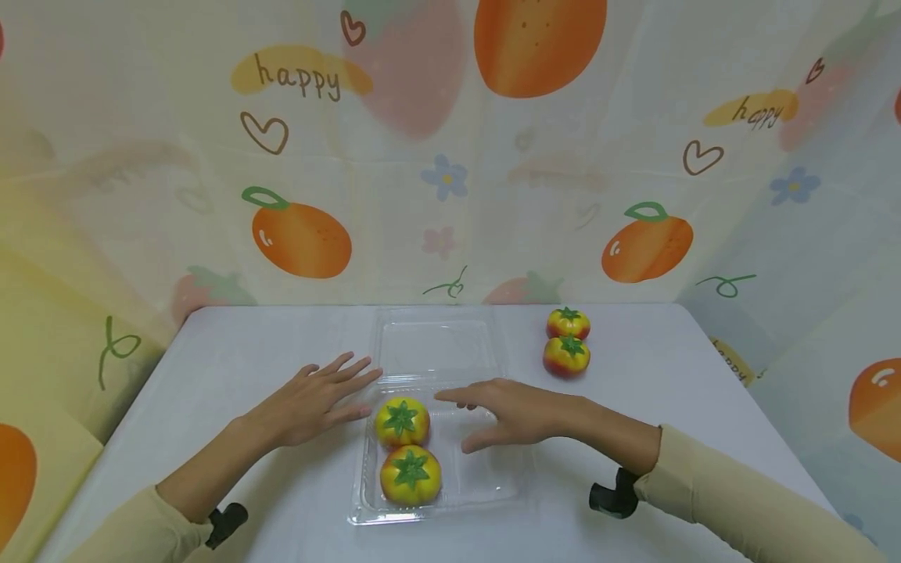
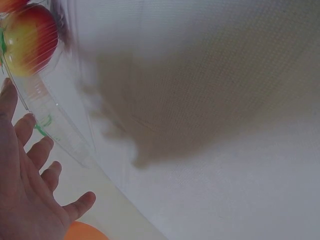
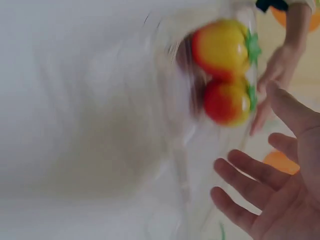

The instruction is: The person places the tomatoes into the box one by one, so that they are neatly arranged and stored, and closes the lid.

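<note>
Fruits [image 1: 411,475], two glossy yellow-and-red ones, squat and round with pointed green leaf stars on top, nestle in the left half of a clear plastic box [image 1: 479,485]. Over on the left, the left hand [image 1: 317,405] is spread wide, fingers fanned, gripping nothing, tips right beside the box's ridged edge; whether they touch it, I cannot tell. Just past its thumb sits the farther fruit, the nearer one snug against it, both smooth and shiny inside that thin, see-through plastic. Behind them stretches the clear lid [image 1: 436,344], laid back on the white table [image 1: 232,352], whose surface shows a fine weave up close. Across to the right hand [image 1: 517,410], poised above the box's right half, thumb and fingers well parted, nothing between them, fingertips pointing left toward the farther fruit, near it but apart. And far right, two more matching fruits [image 1: 566,357] rest on the table, one just behind the other, well apart from the fingers.
</note>
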`<state>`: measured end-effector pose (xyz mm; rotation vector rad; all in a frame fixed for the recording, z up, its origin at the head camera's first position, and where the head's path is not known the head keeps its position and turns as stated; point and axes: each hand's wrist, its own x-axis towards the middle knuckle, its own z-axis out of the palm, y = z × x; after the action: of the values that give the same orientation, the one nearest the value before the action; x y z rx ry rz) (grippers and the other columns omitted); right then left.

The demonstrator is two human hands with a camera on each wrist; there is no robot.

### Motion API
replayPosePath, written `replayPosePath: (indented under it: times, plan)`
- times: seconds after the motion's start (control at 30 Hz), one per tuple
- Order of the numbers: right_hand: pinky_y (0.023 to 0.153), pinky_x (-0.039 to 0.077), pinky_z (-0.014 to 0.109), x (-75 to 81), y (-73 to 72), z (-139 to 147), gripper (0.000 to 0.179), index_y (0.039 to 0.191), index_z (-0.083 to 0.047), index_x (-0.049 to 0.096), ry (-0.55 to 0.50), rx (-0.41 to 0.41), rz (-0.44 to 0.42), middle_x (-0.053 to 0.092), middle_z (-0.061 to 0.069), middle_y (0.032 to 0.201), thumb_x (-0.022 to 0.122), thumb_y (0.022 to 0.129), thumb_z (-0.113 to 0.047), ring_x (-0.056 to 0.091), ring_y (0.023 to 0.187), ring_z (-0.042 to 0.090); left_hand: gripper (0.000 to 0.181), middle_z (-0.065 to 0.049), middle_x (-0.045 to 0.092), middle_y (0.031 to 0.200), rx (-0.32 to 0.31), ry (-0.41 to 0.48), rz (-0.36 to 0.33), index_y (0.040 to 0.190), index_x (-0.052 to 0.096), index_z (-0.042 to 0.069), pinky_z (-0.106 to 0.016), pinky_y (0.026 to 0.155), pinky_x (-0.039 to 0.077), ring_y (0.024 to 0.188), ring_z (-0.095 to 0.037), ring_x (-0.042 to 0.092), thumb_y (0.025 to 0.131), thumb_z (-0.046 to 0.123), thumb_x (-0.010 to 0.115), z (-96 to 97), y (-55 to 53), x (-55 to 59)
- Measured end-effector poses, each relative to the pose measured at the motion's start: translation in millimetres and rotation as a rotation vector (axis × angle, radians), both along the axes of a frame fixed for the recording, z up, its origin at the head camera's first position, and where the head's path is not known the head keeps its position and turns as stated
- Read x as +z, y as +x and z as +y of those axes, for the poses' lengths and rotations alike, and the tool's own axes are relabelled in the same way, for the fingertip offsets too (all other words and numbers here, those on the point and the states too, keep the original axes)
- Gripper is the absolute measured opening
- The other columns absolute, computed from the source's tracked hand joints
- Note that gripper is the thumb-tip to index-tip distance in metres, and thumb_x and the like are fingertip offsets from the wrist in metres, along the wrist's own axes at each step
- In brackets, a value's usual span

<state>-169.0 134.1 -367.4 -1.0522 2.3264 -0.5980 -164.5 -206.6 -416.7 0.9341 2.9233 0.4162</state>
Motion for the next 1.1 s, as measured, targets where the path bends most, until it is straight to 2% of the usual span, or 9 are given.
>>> replayPosePath:
  times: [0.17,0.3,0.4,0.47,0.53,0.57,0.7,0.9,1.1]
  plan:
    - [0.103,0.047,0.047,3.3,-9.4,27.6,0.072,0.152,-0.024,0.042,-0.066,-0.124,0.095,0.052,0.002,0.148,0.073,0.089,-0.042,0.051,0.132,0.024,0.061,-0.009,0.040,0.156,0.002,-0.003,-0.001,0.151,0.044,0.021,-0.070,0.104,0.033,0.146,-0.040,0.029,0.100,0.054,0.049,-0.6,0.2,-1.4]
    - [0.103,0.046,0.053,0.2,-19.8,49.6,0.075,0.152,-0.021,0.043,-0.146,-0.227,0.192,0.048,0.003,0.151,0.076,0.087,-0.041,0.046,0.137,0.028,0.062,-0.008,0.039,0.157,0.002,-0.016,-0.011,0.153,0.043,0.022,-0.069,0.105,0.032,0.147,-0.039,0.027,0.100,0.054,0.048,-0.5,-0.4,-1.3]
    - [0.099,0.048,0.056,-2.8,-28.1,66.8,0.079,0.152,-0.018,0.042,-0.198,-0.313,0.241,0.047,0.007,0.151,0.078,0.086,-0.039,0.049,0.132,0.033,0.062,-0.008,0.038,0.157,0.002,-0.018,-0.017,0.153,0.042,0.023,-0.069,0.106,0.031,0.147,-0.039,0.027,0.100,0.055,0.047,0.3,-0.9,-1.1]
    - [0.097,0.049,0.057,-4.7,-33.7,78.0,0.080,0.152,-0.016,0.042,-0.226,-0.370,0.271,0.051,0.011,0.145,0.079,0.085,-0.036,0.052,0.125,0.035,0.062,-0.008,0.038,0.158,0.005,-0.019,-0.018,0.153,0.042,0.022,-0.069,0.106,0.031,0.147,-0.039,0.026,0.100,0.055,0.047,0.6,-1.0,-1.2]
    - [0.098,0.047,0.059,-8.0,-39.2,89.9,0.082,0.153,-0.016,0.040,-0.243,-0.431,0.273,0.055,0.014,0.139,0.080,0.084,-0.035,0.052,0.121,0.037,0.062,-0.008,0.038,0.158,0.008,-0.021,-0.018,0.153,0.042,0.023,-0.069,0.106,0.031,0.147,-0.039,0.026,0.100,0.055,0.047,0.7,-1.0,-1.3]
    - [0.101,0.044,0.061,-10.5,-41.9,95.9,0.082,0.154,-0.017,0.040,-0.242,-0.457,0.277,0.055,0.015,0.139,0.080,0.084,-0.034,0.049,0.127,0.037,0.062,-0.008,0.038,0.158,0.010,-0.021,-0.020,0.153,0.042,0.023,-0.069,0.106,0.031,0.147,-0.039,0.026,0.100,0.055,0.047,0.8,-0.8,-1.4]
    - [0.104,0.038,0.066,-21.1,-50.0,116.3,0.086,0.156,-0.019,0.036,-0.252,-0.540,0.253,0.052,0.018,0.143,0.080,0.084,-0.036,0.045,0.131,0.041,0.062,-0.008,0.038,0.157,0.010,-0.021,-0.016,0.153,0.042,0.022,-0.069,0.106,0.031,0.147,-0.039,0.027,0.100,0.055,0.047,0.5,-0.2,-1.2]
    - [0.101,0.039,0.067,-31.6,-54.5,133.3,0.085,0.154,-0.013,0.037,-0.284,-0.578,0.279,0.045,0.020,0.151,0.081,0.084,-0.033,0.049,0.127,0.045,0.062,-0.008,0.038,0.157,0.010,-0.022,-0.011,0.153,0.042,0.022,-0.069,0.105,0.032,0.147,-0.040,0.027,0.101,0.053,0.048,0.5,-0.8,-0.5]
    - [0.101,0.044,0.062,-42.3,-56.2,144.3,0.077,0.149,-0.005,0.043,-0.286,-0.622,0.262,0.048,0.021,0.147,0.080,0.086,-0.031,0.047,0.128,0.043,0.062,-0.009,0.038,0.157,0.015,-0.021,-0.024,0.153,0.042,0.022,-0.070,0.106,0.031,0.147,-0.040,0.026,0.100,0.054,0.048,1.6,-0.5,0.7]
